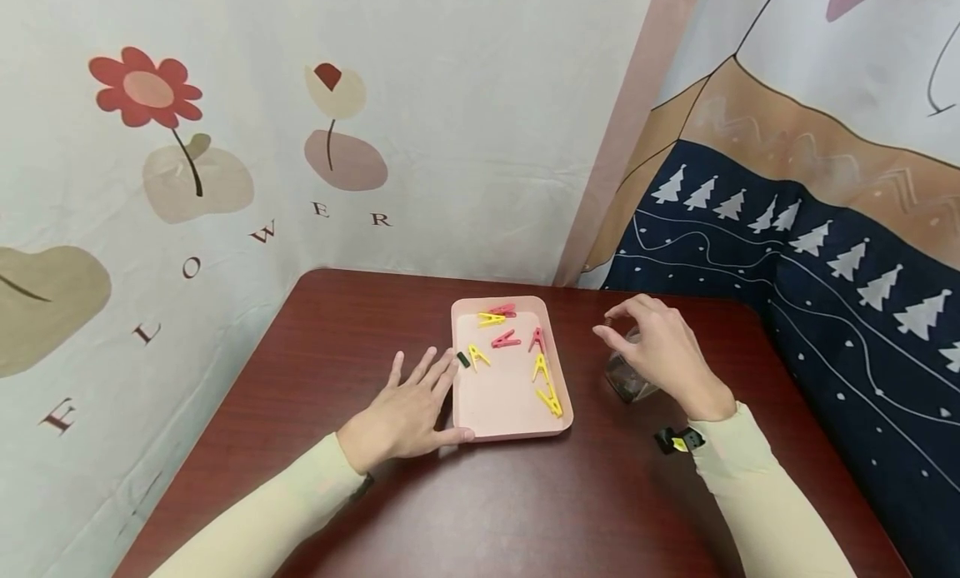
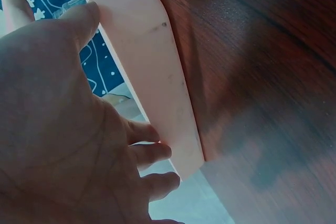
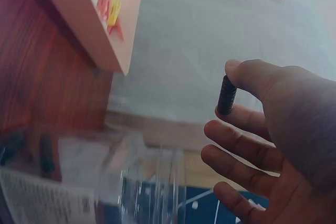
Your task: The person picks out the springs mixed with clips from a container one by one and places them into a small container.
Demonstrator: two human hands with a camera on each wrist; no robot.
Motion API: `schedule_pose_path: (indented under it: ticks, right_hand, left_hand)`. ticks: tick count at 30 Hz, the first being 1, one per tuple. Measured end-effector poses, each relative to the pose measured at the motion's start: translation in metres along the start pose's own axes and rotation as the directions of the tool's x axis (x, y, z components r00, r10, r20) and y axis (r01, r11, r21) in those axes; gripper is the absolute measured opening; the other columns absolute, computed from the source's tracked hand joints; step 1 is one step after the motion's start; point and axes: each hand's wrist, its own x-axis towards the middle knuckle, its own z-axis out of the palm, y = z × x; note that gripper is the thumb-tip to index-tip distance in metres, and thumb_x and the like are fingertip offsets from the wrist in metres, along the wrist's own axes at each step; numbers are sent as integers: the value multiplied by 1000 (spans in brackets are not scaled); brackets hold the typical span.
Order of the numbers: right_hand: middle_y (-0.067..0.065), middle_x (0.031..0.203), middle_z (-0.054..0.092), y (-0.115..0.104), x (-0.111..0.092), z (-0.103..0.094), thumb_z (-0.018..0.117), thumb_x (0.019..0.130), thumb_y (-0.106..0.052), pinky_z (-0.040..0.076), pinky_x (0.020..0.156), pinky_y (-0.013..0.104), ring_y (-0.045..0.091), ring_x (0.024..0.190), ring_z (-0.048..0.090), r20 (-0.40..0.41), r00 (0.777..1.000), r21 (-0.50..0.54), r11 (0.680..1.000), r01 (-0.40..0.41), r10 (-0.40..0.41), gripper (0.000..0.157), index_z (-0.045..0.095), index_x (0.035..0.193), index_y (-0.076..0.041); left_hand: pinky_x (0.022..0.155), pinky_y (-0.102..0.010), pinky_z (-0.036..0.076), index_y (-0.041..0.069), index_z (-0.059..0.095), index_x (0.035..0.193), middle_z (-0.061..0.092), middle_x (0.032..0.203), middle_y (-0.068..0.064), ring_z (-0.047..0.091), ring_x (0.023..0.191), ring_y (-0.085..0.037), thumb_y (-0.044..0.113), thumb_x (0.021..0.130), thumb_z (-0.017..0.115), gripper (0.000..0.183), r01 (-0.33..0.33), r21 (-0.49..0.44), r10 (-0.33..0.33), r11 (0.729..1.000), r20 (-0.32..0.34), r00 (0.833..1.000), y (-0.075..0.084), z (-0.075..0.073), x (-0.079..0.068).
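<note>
My right hand [image 1: 660, 345] pinches a small dark ridged cylinder [image 3: 227, 96] between thumb and index finger, above a clear plastic box [image 1: 626, 380]. The other fingers are spread apart. My left hand [image 1: 405, 416] lies along the left side of a pink tray [image 1: 495, 416], fingers extended, with the thumb at the near corner and fingertips at its rim. Inside the tray are several red clothespins [image 1: 506, 339] and yellow clothespins [image 1: 540, 368]. A small dark piece [image 1: 462, 360] lies by the tray's left wall, near my left fingertips.
The brown wooden table [image 1: 555, 511] carries the tray and, to its right, the clear box. Dark pieces [image 3: 46, 153] show through the box's wall. A printed white curtain [image 1: 465, 128] hangs behind the table; a dark blue tree-patterned cloth [image 1: 750, 253] borders the right.
</note>
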Motion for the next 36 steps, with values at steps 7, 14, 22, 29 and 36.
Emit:
schedule_pose_path:
  ticks: [7, 14, 22, 29, 36]
  right_hand:
    - [21, 130, 80, 18, -9, -10, 87, 107, -36, 70, 90, 63, 41, 111, 78, -19, 999, -3, 999, -38, 38, 38, 83, 130, -6]
    - [23, 135, 81, 32, -16, -11, 87, 107, -37, 68, 96, 69, 43, 116, 78, -16, 997, 0, 997, -71, 71, 38, 83, 131, -7]
    - [23, 135, 82, 42, -21, -9, 86, 108, -38, 67, 99, 71, 43, 116, 78, -8, 997, 3, 997, -82, 82, 41, 82, 134, -7]
    - [23, 138, 80, 43, -22, -6, 88, 106, -34, 66, 102, 71, 44, 118, 76, 4, 995, 19, 995, -96, 96, 40, 82, 135, -6]
    - [24, 139, 80, 43, -22, -5, 90, 105, -32, 65, 105, 72, 45, 121, 75, 7, 995, 22, 995, -100, 100, 40, 81, 135, -6]
  left_hand:
    - [141, -85, 13, 1, 30, 184, 23, 196, -18, 22, 182, -47, 81, 105, 68, 119, 0, -1, 0, 1000, -1, 1000, 1, 0, 1]
    - [141, -85, 14, 0, 30, 183, 24, 196, -18, 23, 182, -47, 81, 105, 67, 119, -5, 7, 5, 1000, -1, 1000, 1, -1, 1]
    - [141, -85, 14, 0, 31, 183, 24, 195, -18, 24, 182, -47, 81, 105, 68, 119, -5, 8, 5, 1000, -4, 1000, 1, -1, 1]
    - [141, -85, 13, 0, 30, 183, 23, 196, -18, 23, 182, -47, 80, 105, 67, 118, -4, 6, 4, 1000, 1, 1000, 1, -1, 2]
    - [141, -85, 13, 0, 29, 183, 23, 196, -18, 23, 182, -47, 81, 105, 67, 119, -6, 5, 6, 1000, 0, 1000, 0, 0, 2]
